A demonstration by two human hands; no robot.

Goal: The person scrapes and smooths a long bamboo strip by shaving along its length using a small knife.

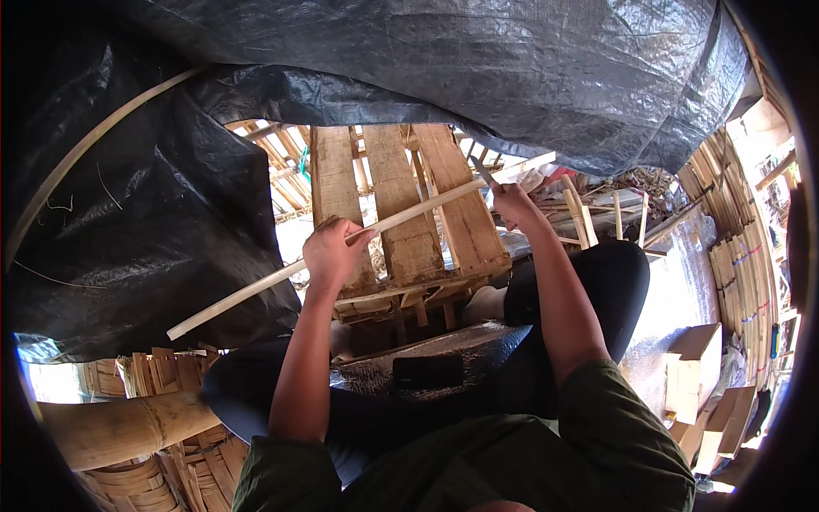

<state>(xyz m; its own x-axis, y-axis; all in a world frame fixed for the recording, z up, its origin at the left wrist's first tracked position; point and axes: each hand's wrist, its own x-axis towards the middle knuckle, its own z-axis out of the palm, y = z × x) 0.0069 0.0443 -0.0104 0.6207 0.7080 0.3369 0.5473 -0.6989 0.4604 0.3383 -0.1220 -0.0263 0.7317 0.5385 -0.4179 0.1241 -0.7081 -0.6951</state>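
A long pale bamboo strip (418, 207) slants across in front of me, its near end low on the left and its far end high on the right. My left hand (333, 249) is closed around it near its middle. In my right hand (514, 207) is a knife (482, 170), its grey blade pointing up and to the left and crossing the strip near the far end. Whether the edge touches the strip I cannot tell. Beneath the strip stands a wooden slatted bench (397, 200) of several rough boards.
Black plastic sheeting (111, 230) hangs on the left and across the top. A thick bamboo pole (128, 427) lies at lower left. Upright sticks (618, 215) stand beyond my right knee. Bundled bamboo slats (740, 273) and wooden blocks (695, 367) are at right.
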